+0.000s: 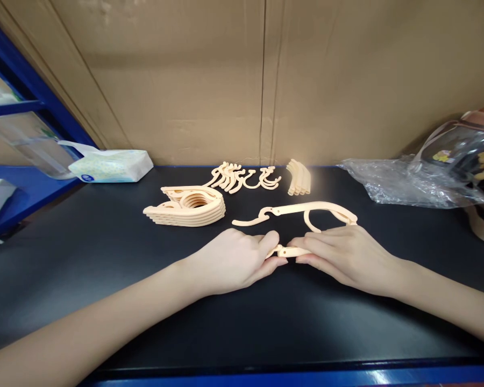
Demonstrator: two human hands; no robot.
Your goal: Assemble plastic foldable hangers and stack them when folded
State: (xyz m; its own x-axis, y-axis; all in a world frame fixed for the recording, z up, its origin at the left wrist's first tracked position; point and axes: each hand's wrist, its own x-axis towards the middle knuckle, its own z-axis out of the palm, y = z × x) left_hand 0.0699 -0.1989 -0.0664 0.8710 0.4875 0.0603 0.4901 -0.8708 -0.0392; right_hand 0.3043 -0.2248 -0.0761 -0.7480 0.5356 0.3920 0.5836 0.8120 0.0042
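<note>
A cream plastic folding hanger (314, 206) lies folded on the black table, its two arms pointing left. At the tip of its far arm sits a small curved hook piece (250, 221). My right hand (347, 255) is closed around the near arm, thumb below and fingers on top. My left hand (234, 260) pinches another small hook piece (272, 251) against that arm's tip; most of the piece is hidden by my fingers. Behind my left hand is a stack of folded hanger bodies (193, 217).
Loose hook pieces (228, 177) and several short cream tubes (298, 180) lie near the cardboard wall (177, 80). A tissue pack (113, 165) is at back left. Crumpled clear plastic (411, 183) and a transparent bag (452, 150) occupy the right side.
</note>
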